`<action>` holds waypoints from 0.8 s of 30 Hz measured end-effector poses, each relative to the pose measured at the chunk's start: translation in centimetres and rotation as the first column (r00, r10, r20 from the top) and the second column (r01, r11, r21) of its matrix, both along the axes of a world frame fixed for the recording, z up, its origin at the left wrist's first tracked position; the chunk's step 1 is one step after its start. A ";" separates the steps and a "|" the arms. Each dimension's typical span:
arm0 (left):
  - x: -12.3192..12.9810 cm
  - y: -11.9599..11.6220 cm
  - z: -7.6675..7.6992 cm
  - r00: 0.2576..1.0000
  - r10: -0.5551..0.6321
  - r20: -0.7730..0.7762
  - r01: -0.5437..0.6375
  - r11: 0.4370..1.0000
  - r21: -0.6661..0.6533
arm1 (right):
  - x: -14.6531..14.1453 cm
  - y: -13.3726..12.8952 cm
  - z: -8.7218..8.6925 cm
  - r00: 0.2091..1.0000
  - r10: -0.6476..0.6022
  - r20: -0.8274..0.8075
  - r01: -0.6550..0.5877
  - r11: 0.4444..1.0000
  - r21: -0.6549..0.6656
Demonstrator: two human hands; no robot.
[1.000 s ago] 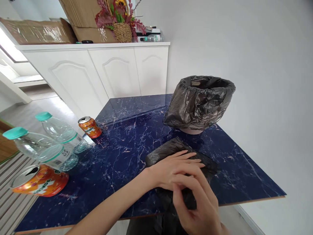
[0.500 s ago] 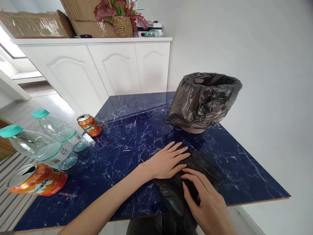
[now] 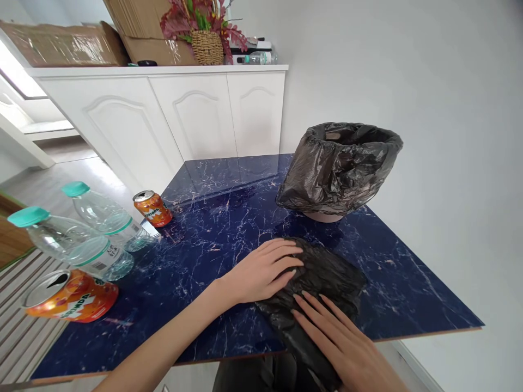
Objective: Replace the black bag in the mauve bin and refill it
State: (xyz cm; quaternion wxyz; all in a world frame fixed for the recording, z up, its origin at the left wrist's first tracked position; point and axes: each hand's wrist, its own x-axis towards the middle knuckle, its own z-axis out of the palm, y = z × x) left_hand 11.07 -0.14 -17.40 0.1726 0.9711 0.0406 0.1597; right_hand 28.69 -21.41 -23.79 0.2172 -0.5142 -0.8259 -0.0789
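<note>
**Head view: left hand [image 3: 265, 269] and right hand [image 3: 349, 345] are resting on a black plastic bag [image 3: 330, 272]**

Taking the bag as the clock's centre and 12 as straight ahead, it is lying crumpled and spread on a blue marbled table [image 3: 229, 228], its 6 o'clock end hanging over the near edge. The left hand is resting palm down at 9 to 10 o'clock, its fingers loosely spread and pointing toward 2. The right hand is lying on the bag at 5 o'clock, fingers straight and just apart; where its thumb is sitting, I cannot tell. The hands are staying clear of each other, with bag showing between them.

At 12 o'clock a bin [image 3: 339, 174] is standing, covered in a dark liner. One orange can [image 3: 75, 299] is sitting at 9 o'clock, another can [image 3: 154, 209] at 10. Two bottles with teal caps, a nearer bottle [image 3: 81, 250] and a farther bottle [image 3: 107, 220], are standing between the cans. A white cabinet [image 3: 204, 120] is filling 11 o'clock, holding a flower basket [image 3: 207, 48].
</note>
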 end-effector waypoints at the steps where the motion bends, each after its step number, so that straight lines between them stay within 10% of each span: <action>1: -0.9 -0.3 0.5 0.999 -0.013 0.036 0.015 0.998 -0.056 | 0.6 -0.2 0.2 0.997 0.046 -0.064 -0.049 0.998 -0.033; 7: -5.2 -1.9 1.2 0.997 -0.070 0.026 0.074 0.962 -0.263 | 3.8 -1.3 2.8 0.870 -0.159 -0.466 -0.036 0.923 -0.384; 14: -4.2 -3.7 -1.3 0.893 0.446 -0.065 -0.442 0.839 -0.318 | 2.3 1.6 2.8 0.613 -0.571 -0.546 0.518 0.812 -0.269; 19: -2.3 -4.7 -1.5 0.798 0.543 0.262 -0.581 0.808 0.096 | -1.1 2.1 3.7 0.837 -0.337 -0.430 0.449 0.874 0.188; 24: -1.0 -4.4 -0.9 0.970 0.230 0.075 -0.242 0.900 0.363 | -1.8 3.7 2.3 0.929 -0.288 -0.231 0.313 0.946 0.079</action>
